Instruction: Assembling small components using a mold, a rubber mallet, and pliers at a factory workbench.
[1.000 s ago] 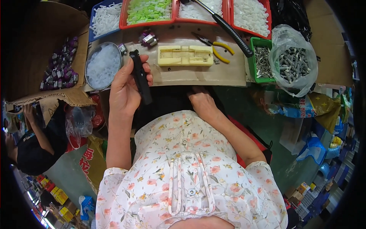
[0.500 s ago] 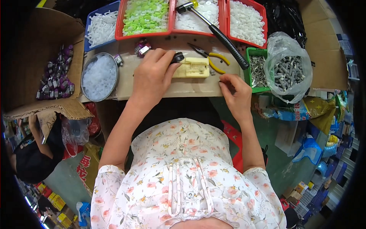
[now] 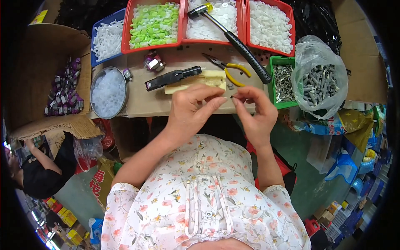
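A small dark piece (image 3: 232, 96) sits pinched between the thumb and forefinger of my right hand (image 3: 257, 113); it is too small to name. My left hand (image 3: 195, 109) faces it a short way off, thumb and forefinger nearly together; whatever is between them, if anything, is hidden. Just beyond my left hand lies a cream plastic block (image 3: 214, 78) with a recess. A long black part (image 3: 173, 78) rests slantwise across the block's left side, held by neither hand. Yellow-handled pliers (image 3: 234, 66) lie to the right of the block, their jaws pointing up and left.
A hammer (image 3: 246, 54) leans from the red tray (image 3: 182, 39) of green and white pieces. At right stand a green bin (image 3: 273, 71) of metal pins and a plastic bag (image 3: 303, 50) of grey parts. At left are a round tin (image 3: 92, 100) and a cardboard box (image 3: 37, 46) of purple-and-metal parts.
My left hand has let go of the black part, which now lies across the cream block, and moved right and nearer me. My right hand has shifted slightly nearer me; its dark piece now shows.
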Demonstrator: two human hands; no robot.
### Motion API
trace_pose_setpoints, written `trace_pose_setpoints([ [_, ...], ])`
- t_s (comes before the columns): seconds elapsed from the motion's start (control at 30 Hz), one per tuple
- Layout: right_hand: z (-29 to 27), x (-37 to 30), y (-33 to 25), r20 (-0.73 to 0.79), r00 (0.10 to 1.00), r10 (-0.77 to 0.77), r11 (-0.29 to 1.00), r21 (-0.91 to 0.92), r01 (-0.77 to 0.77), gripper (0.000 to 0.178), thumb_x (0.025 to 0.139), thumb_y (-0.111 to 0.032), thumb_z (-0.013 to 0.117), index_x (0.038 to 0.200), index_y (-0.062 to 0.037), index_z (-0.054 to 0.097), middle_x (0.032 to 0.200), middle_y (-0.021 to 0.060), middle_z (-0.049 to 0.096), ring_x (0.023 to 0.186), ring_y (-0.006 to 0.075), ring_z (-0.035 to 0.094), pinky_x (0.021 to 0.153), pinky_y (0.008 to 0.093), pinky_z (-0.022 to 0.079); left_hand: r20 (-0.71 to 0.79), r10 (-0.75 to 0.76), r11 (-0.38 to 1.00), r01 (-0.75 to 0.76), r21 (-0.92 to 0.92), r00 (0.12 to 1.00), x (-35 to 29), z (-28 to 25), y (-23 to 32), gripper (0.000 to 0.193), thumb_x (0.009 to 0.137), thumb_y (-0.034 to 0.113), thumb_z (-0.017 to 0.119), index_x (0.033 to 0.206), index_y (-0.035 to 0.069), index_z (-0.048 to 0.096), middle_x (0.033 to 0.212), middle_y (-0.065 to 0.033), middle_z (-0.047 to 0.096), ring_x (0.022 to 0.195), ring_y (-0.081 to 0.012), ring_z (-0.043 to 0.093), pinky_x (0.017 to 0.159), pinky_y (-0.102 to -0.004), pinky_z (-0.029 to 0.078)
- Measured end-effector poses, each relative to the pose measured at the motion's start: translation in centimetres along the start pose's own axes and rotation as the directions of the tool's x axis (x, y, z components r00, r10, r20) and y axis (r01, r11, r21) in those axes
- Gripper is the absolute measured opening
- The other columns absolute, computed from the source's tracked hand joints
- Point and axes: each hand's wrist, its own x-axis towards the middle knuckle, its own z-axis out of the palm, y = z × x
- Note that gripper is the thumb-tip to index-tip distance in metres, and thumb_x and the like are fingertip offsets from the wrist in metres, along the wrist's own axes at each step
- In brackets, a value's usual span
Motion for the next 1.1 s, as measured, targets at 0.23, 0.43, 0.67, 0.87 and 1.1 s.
trace_pose_setpoints([
  [0.23, 0.8, -0.4, -0.9, 0.057, 0.872, -0.486, 0.845, -0.223, 0.486, 0.029, 0.071, 0.013, 0.073, 0.096, -0.0004, 0.066, 0.085, 0.0119, 0.069, 0.073, 0.0284, 0.067, 0.069, 0.0328, 0.051, 0.239, -0.410, 0.595, 0.456, -0.662, 0.880, -1.1, 1.1, -1.5, 0.016, 0.093, 0.013, 0.069, 0.101, 0.000, 0.073, 0.084, -0.0063, 0.071, 0.074, -0.0101, 0.064, 0.064, -0.0218, 0.048],
  [0.43, -0.1, 1.2, 0.4, 0.027, 0.945, -0.326, 0.897, -0.308, 0.318, 0.025, 0.077, 0.008, 0.071, 0.100, 0.0009, 0.066, 0.092, 0.0142, 0.067, 0.080, 0.0298, 0.066, 0.072, 0.0376, 0.051, 0.317, -0.425, 0.404, 0.492, -0.771, 0.847, -1.1, -0.5, -2.3, 0.017, 0.092, 0.012, 0.070, 0.105, 0.000, 0.071, 0.085, -0.0067, 0.071, 0.074, -0.0091, 0.063, 0.060, -0.0206, 0.049],
  [0.67, 0.9, 2.2, 1.8, 0.283, 0.941, -0.185, 0.754, -0.574, 0.320, 0.022, 0.083, -0.001, 0.070, 0.104, 0.0001, 0.066, 0.095, 0.0138, 0.062, 0.087, 0.0322, 0.062, 0.074, 0.0425, 0.050, 0.276, -0.418, 0.367, 0.439, -0.820, 0.865, -1.2, -1.4, -2.4, 0.018, 0.090, 0.008, 0.071, 0.107, -0.001, 0.070, 0.089, -0.0102, 0.072, 0.075, -0.0122, 0.066, 0.059, -0.0209, 0.051],
  [0.87, 0.8, 2.4, 2.4, 0.272, 0.931, -0.243, 0.727, -0.585, 0.360, 0.018, 0.085, 0.001, 0.066, 0.103, 0.0020, 0.065, 0.094, 0.0146, 0.061, 0.085, 0.0332, 0.062, 0.072, 0.0425, 0.049, 0.271, -0.401, 0.334, 0.415, -0.846, 0.875, -1.5, -1.6, -2.8, 0.015, 0.090, 0.007, 0.071, 0.103, 0.000, 0.070, 0.088, -0.0107, 0.072, 0.074, -0.0132, 0.067, 0.059, -0.0216, 0.051],
  [1.1, 1.0, 2.2, 3.0, 0.223, 0.938, -0.265, 0.759, -0.551, 0.346, 0.019, 0.084, 0.002, 0.065, 0.103, 0.0020, 0.065, 0.095, 0.0149, 0.061, 0.086, 0.0340, 0.062, 0.074, 0.0420, 0.049, 0.272, -0.375, 0.327, 0.401, -0.856, 0.886, -1.3, -1.3, -2.4, 0.014, 0.091, 0.006, 0.069, 0.103, -0.002, 0.068, 0.091, -0.0124, 0.072, 0.074, -0.0133, 0.068, 0.061, -0.0215, 0.053],
])
